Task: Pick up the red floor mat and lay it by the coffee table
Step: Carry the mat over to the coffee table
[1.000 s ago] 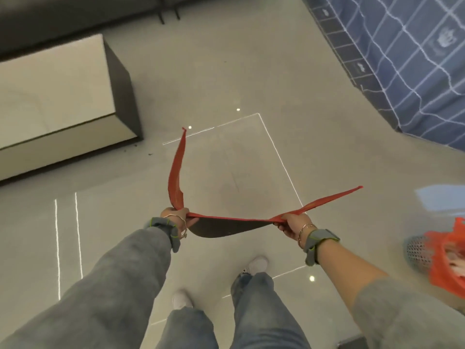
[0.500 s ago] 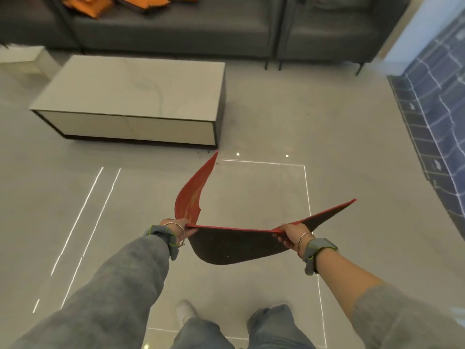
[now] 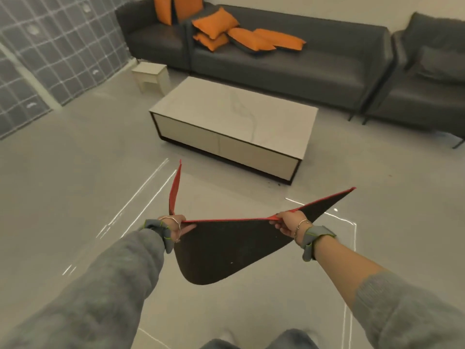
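Note:
The red floor mat (image 3: pixel 226 248) hangs in the air between my hands, its dark underside facing me and sagging in the middle, its two far corners sticking up. My left hand (image 3: pixel 176 225) grips the mat's near edge on the left. My right hand (image 3: pixel 286 224) grips the same edge on the right. The coffee table (image 3: pixel 234 109), a low pale block with a marble-like top and dark base, stands on the floor ahead, a short way beyond the mat.
A dark grey sofa (image 3: pixel 302 64) with orange cushions (image 3: pixel 216 23) runs behind the table, an armchair (image 3: pixel 427 79) at the right. A small pale stool (image 3: pixel 151 74) sits at the table's far left. A grid-patterned cloth (image 3: pixel 50 51) hangs at the left. Bare grey floor (image 3: pixel 75 185) surrounds me.
The view has swung and lifted, so the coffee table and sofa now sit ahead and nearer. Both hands keep their grip; the mat hangs lower, showing more underside.

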Demonstrator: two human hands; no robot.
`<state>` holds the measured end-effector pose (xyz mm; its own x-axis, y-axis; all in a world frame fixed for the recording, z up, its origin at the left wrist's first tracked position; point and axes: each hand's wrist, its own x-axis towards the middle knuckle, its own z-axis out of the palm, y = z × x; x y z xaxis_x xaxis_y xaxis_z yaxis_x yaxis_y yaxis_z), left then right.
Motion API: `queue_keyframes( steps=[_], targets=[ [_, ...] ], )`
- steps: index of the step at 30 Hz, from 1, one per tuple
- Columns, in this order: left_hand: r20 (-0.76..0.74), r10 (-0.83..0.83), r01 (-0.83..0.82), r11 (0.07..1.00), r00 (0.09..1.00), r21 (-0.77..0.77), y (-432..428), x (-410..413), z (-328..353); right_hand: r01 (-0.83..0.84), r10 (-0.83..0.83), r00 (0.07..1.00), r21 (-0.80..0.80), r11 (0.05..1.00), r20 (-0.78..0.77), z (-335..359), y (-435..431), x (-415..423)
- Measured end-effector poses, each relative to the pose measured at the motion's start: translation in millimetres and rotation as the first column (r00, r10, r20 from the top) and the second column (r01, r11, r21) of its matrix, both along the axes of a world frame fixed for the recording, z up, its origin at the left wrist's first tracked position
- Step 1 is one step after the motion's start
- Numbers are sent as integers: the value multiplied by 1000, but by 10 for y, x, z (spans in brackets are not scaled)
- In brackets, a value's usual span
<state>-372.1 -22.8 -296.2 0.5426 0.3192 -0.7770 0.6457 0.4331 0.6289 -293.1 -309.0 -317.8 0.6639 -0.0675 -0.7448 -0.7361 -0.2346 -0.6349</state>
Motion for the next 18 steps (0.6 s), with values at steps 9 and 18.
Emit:
queue_keyframes(
  steps=[9, 18],
  targets=[
    [51, 376, -375, 927, 925, -19, 1146, 238, 189, -199, 196, 978, 49, 979, 71, 189, 1384, 664],
    [65, 477, -479, 878, 877, 20, 1852, 1010, 218, -190, 184, 982, 146, 971, 52, 50, 2130, 1534]
  ],
)
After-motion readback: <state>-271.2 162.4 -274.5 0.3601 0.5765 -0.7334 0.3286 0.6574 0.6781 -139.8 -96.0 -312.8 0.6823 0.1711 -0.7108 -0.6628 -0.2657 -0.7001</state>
